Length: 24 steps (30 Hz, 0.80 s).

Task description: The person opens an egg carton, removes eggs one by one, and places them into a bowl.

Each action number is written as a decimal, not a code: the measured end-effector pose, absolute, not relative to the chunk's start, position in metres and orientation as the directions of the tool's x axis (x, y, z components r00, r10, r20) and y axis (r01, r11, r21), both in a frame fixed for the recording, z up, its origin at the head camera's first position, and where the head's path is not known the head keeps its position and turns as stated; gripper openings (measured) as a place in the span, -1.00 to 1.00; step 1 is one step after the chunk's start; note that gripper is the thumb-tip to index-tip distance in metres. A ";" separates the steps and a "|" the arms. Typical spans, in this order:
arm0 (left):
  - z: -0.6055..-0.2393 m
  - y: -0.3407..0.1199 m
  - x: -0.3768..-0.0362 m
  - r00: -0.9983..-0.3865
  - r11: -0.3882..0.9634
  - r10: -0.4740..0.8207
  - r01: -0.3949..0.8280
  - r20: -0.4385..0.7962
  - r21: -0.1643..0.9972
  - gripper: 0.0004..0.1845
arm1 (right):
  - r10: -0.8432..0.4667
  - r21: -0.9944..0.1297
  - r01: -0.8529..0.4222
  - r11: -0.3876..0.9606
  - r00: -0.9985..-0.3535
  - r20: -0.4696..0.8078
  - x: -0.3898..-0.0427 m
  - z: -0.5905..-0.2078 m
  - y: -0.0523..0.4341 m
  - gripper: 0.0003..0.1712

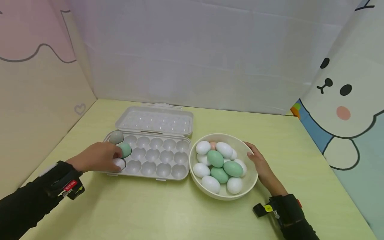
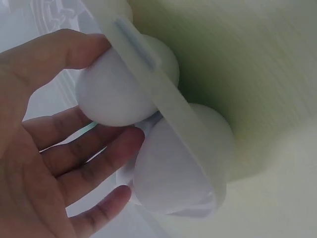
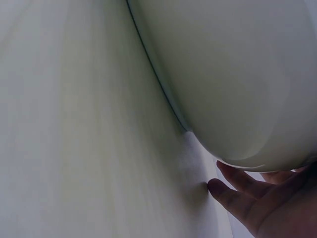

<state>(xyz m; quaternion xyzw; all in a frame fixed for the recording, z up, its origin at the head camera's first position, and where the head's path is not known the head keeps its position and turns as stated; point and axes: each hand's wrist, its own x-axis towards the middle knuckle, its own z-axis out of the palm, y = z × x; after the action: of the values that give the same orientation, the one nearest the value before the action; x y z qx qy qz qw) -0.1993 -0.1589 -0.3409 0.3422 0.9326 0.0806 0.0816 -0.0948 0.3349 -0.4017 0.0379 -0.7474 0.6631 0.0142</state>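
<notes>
My left hand lies over the left end of an open white egg tray. Its thumb and fingers hold a white egg in the front corner cup. Just behind the fingertips a green egg sits in the middle row, and a grey egg in the back corner. In the left wrist view my left hand has the thumb on the white egg beside the tray rim. My right hand rests with relaxed fingers against the right side of a white bowl of white and green eggs.
The tray's lid lies open behind it. Most tray cups hold nothing. Paper walls enclose the yellow-green table on the left, back and right. In the right wrist view my right hand touches the bowl's underside just above the table.
</notes>
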 end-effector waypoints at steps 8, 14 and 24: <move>-0.317 -0.147 -0.200 -0.733 0.732 0.677 0.659 -0.071 0.172 -0.77 | -0.034 -0.989 -0.058 0.134 -0.998 0.054 -0.096 -0.401 0.335 -0.49; -0.275 -0.112 -0.202 -0.672 0.656 0.735 0.738 0.088 0.157 -0.70 | -0.029 -0.987 -0.061 0.147 -0.998 0.057 -0.095 -0.398 0.337 -0.49; -0.256 -0.032 -0.196 -0.435 0.418 0.873 0.900 0.220 0.123 -0.72 | -0.034 -0.988 -0.059 0.145 -0.998 0.055 -0.094 -0.400 0.334 -0.47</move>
<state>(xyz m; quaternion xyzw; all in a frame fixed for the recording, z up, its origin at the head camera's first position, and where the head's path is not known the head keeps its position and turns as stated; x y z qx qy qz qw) -0.1957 -0.0317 -0.2557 0.5278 0.8398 0.1115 -0.0608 -0.0935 0.3341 -0.3999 0.0308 -0.7564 0.6533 0.0096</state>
